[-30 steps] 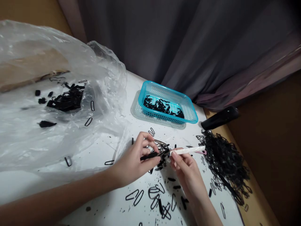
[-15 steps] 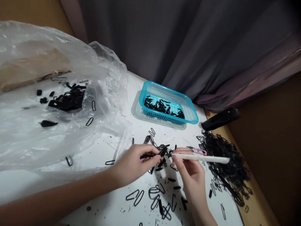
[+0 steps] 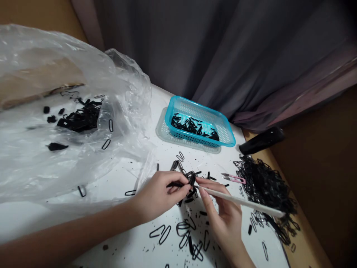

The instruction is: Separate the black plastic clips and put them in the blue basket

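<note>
The left hand (image 3: 160, 194) pinches a black strip (image 3: 192, 179) near six o'clock; the right hand (image 3: 225, 217) grips one white stick (image 3: 245, 202), tip at the strip. The strip looks light, bendy, best held endwise. From it: one blue basket (image 3: 195, 137), twelve; one pair of pink snips (image 3: 236, 177), three; beyond, uncountable black loops (image 3: 262, 182).

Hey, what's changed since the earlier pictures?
The right hand swung the far end of the white stick right and down, exposing the pink snips fully. The left hand curled its raised fingers around black strips. The blue basket stayed put.
</note>
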{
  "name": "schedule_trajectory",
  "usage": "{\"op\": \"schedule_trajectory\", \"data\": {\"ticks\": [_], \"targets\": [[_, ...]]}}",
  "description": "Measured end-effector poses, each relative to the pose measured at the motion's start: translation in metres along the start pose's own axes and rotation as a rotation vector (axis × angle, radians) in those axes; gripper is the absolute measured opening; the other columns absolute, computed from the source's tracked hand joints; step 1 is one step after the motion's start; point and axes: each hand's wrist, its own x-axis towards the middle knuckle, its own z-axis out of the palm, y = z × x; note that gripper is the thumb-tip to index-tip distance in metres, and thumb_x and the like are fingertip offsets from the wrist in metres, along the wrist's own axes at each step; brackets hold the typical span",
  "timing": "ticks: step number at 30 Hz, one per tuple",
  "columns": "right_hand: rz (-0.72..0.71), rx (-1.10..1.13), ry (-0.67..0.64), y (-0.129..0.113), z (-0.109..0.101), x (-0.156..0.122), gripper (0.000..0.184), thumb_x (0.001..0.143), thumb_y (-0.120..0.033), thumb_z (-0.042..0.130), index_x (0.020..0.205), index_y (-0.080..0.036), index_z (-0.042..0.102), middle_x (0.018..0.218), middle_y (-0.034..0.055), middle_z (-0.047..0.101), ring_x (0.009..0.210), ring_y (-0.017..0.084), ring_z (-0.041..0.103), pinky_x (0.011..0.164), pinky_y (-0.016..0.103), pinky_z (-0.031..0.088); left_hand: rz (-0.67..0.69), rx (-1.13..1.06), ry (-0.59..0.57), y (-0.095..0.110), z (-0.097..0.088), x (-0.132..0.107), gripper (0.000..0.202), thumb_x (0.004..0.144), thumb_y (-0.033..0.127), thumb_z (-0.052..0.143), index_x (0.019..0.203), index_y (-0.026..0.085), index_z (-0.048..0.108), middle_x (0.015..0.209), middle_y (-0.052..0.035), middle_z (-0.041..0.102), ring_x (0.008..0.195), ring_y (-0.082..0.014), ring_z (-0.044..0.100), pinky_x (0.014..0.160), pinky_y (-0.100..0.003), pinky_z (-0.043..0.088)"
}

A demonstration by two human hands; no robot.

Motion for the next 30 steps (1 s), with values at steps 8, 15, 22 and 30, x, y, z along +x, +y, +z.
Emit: {"op": "schedule_trajectory", "data": {"ticks": [8, 15, 22, 30], "targets": [[0.05, -0.032, -0.068, 0.0022, -0.0023, -0.0029, 0.024, 0.092, -0.012, 0.055, 0.11, -0.026, 0.063, 0.112, 0.0033, 0.069, 0.108, 0.018, 0.066, 0.093, 0.035, 0.055, 0.09, 0.092, 0.031, 0.0003, 0.0007, -0.0003, 0.017, 0.085, 0.024, 0.057, 0.074, 0.016, 0.067, 0.063, 0.0032, 0.055, 0.055, -0.0097, 0.042, 0.053, -0.023, 0.033], [0.015, -0.065, -0.125, 0.0026, -0.0011, -0.0013, 0.027, 0.094, -0.01, 0.05, 0.113, -0.026, 0.059, 0.113, 0.0046, 0.069, 0.108, 0.017, 0.067, 0.089, 0.03, 0.057, 0.174, 0.15, 0.056, -0.0034, 0.002, 0.0001, 0.014, 0.085, 0.02, 0.056, 0.076, 0.016, 0.066, 0.064, 0.0035, 0.054, 0.055, -0.009, 0.043, 0.053, -0.022, 0.034], [-0.013, -0.123, -0.205, -0.001, -0.0025, -0.0011, 0.036, 0.094, -0.007, 0.047, 0.123, -0.029, 0.052, 0.127, 0.0054, 0.066, 0.119, 0.017, 0.062, 0.093, 0.028, 0.056, 0.181, 0.164, 0.05, -0.0054, 0.0021, -0.0014, 0.016, 0.086, 0.019, 0.055, 0.074, 0.016, 0.065, 0.064, 0.0039, 0.054, 0.055, -0.0082, 0.042, 0.052, -0.021, 0.033], [-0.103, -0.157, -0.18, 0.0028, -0.0006, -0.0034, 0.04, 0.093, -0.007, 0.047, 0.126, -0.029, 0.054, 0.129, 0.0066, 0.065, 0.12, 0.019, 0.062, 0.094, 0.032, 0.056, 0.184, 0.171, 0.069, -0.004, 0.0027, 0.0005, 0.017, 0.084, 0.018, 0.055, 0.07, 0.016, 0.065, 0.061, 0.0041, 0.053, 0.054, -0.0082, 0.042, 0.051, -0.022, 0.032]]}}
